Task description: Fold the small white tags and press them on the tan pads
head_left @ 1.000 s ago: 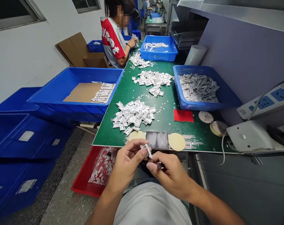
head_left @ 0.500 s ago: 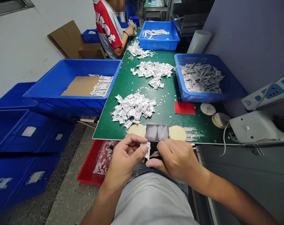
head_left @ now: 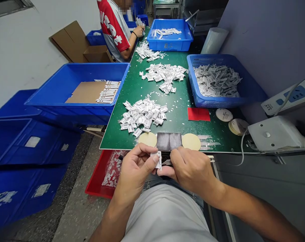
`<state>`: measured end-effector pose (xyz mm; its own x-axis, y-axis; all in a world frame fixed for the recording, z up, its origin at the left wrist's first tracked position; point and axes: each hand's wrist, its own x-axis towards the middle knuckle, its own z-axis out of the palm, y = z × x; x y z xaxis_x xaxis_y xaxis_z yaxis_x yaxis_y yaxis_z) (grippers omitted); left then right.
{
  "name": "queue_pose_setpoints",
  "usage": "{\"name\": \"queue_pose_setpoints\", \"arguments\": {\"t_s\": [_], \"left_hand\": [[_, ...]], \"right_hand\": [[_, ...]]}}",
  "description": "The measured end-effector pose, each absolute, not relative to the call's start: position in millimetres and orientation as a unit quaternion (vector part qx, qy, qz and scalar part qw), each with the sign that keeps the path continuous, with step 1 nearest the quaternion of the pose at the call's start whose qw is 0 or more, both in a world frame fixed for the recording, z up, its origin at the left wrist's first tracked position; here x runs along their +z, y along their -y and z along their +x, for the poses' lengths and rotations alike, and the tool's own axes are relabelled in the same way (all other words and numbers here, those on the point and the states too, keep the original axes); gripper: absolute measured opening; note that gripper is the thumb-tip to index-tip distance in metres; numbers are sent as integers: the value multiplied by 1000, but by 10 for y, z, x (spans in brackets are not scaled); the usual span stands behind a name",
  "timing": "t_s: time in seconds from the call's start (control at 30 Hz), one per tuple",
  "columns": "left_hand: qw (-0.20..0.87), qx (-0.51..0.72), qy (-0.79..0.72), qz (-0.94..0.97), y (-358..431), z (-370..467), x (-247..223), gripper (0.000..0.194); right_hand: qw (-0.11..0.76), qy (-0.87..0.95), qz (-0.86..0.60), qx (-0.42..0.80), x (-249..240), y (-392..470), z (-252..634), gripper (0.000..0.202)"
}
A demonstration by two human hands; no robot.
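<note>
Left hand (head_left: 134,168) pinches white part (head_left: 158,162) between thumb and fingers, just off table's (head_left: 133,85) near edge. Right hand (head_left: 192,168) grasps thin blade (head_left: 167,162), tip beside part; contact unclear. Black pads (head_left: 169,141) and pale discs (head_left: 191,142) line near edge, little room there. Pile (head_left: 143,116) sits near left edge. Open green, chip-strewn, runs between pile and basket (head_left: 215,102). Red bin (head_left: 99,194) below tabletop, left.
</note>
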<state>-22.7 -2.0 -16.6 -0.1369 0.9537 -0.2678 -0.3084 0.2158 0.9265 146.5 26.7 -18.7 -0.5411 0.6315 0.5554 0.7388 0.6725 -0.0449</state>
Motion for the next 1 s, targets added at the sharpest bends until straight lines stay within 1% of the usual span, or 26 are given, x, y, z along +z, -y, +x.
{"name": "queue_pose_setpoints", "arguments": {"t_s": [0.5, 0.6, 0.67, 0.73, 0.8, 0.83, 0.9, 1.0], "left_hand": [[576, 548, -533, 290, 35, -234, -190, 25], [577, 546, -533, 292, 24, -223, -183, 25], [561, 549, -540, 304, 21, -211, -181, 23], [525, 558, -551, 331, 25, -200, -179, 19], [501, 570, -546, 354, 32, -196, -174, 20], [508, 573, -533, 359, 36, -197, -168, 21], [553, 570, -495, 353, 40, -204, -151, 25], [649, 542, -438, 304, 36, -216, -122, 24]], "right_hand": [[283, 871, -383, -119, -245, -254, 1469, 52], [291, 877, -373, -85, -269, -256, 1471, 52], [307, 885, -350, -4, -281, -267, 1465, 53], [326, 876, -329, 134, -275, -277, 1451, 52], [329, 838, -325, 290, -246, -282, 1436, 45], [320, 813, -328, 359, -225, -282, 1431, 39], [291, 770, -334, 458, -176, -278, 1430, 33], [253, 736, -325, 537, -115, -264, 1454, 34]]}}
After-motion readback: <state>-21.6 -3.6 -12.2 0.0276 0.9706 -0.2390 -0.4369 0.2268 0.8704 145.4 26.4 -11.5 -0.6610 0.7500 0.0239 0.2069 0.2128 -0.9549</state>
